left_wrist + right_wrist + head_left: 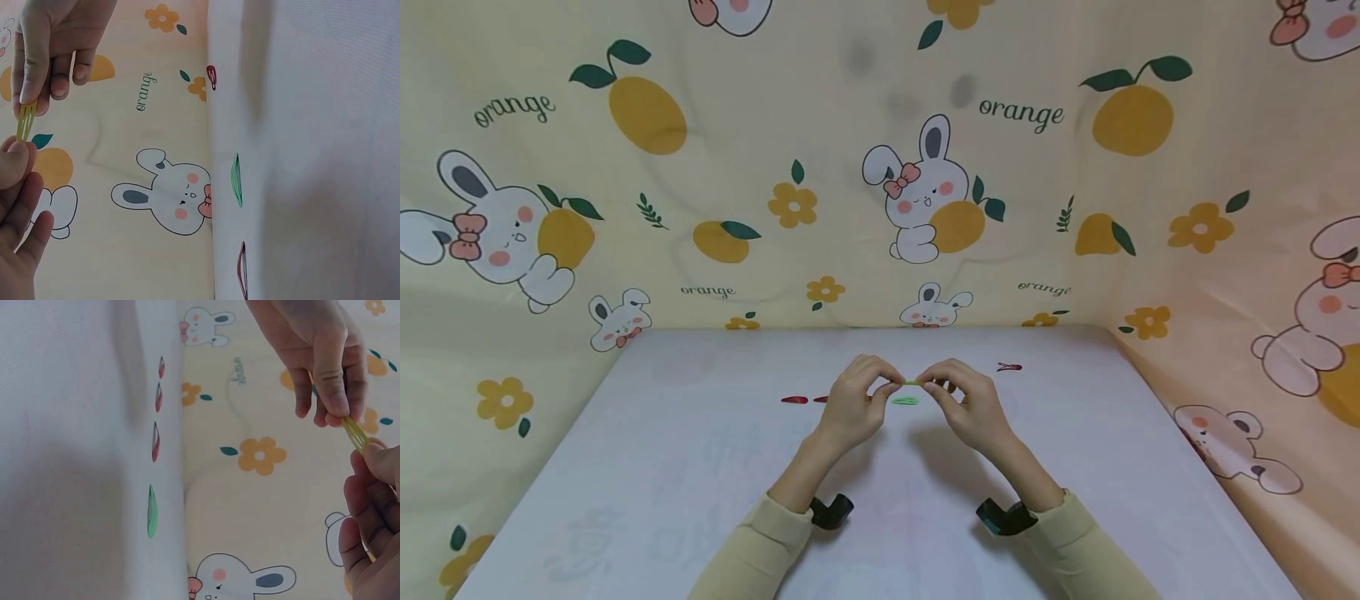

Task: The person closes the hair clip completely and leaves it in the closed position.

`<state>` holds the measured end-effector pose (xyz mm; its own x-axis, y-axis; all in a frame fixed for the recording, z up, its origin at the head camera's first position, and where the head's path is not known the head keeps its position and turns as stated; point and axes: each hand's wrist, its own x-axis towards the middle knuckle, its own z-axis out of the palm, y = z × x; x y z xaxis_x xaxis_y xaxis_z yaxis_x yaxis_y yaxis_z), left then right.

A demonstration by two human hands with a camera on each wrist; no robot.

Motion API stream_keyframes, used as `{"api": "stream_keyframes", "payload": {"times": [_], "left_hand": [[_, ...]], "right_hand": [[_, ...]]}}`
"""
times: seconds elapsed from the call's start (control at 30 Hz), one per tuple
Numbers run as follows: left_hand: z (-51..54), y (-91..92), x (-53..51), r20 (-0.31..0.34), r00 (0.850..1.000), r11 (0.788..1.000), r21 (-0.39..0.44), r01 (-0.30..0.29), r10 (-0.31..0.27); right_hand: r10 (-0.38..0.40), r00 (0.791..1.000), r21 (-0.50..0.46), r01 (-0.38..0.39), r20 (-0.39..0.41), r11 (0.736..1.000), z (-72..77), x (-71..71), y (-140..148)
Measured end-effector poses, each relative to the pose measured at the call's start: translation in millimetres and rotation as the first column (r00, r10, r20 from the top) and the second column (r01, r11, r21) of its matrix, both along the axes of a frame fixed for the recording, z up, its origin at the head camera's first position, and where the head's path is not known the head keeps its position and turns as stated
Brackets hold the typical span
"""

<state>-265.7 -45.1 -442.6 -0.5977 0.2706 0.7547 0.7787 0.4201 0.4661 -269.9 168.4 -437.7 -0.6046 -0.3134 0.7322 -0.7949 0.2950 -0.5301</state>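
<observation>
Between my two hands, raised above the table, is a yellow snap hair clip (pixel 912 382). My left hand (pixel 856 404) pinches one end of it between thumb and forefinger. The other end is pinched by my right hand (pixel 967 404) in the same way. In the left wrist view the yellow clip (pixel 25 122) shows its slotted metal strips. A green hair clip (pixel 905 401) lies on the table below the hands. Red hair clips (pixel 794 400) lie in a row to its left; my left hand partly hides them in the head view.
Another red hair clip (pixel 1010 367) lies farther back on the right, its parts spread apart. The white tabletop (pixel 700 500) ends at a patterned cloth (pixel 850 250) with rabbits and oranges, which hangs behind and at the sides. Each wrist wears a black camera (pixel 832 512).
</observation>
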Motion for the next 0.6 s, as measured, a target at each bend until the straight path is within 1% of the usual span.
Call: {"api": "stream_keyframes", "payload": {"times": [0.1, 0.3, 0.6], "left_hand": [[-0.3, -0.3, -0.1, 0.002, 1.0, 1.0, -0.008, 0.004, -0.004], [-1.1, -1.4, 0.4, 0.034, 0.999, 1.0, -0.025, 0.009, -0.009], [-1.2, 0.0, -0.2, -0.001, 1.0, 1.0, -0.01, 0.014, -0.014]], "right_hand": [[0.001, 1.0, 0.011, -0.001, -0.003, 1.0, -0.3, -0.3, 0.6], [0.004, 1.0, 0.027, -0.004, 0.004, 1.0, 0.0, -0.2, 1.3], [0.033, 0.999, 0.007, -0.033, 0.009, 0.999, 0.4, 0.5, 1.0]]}}
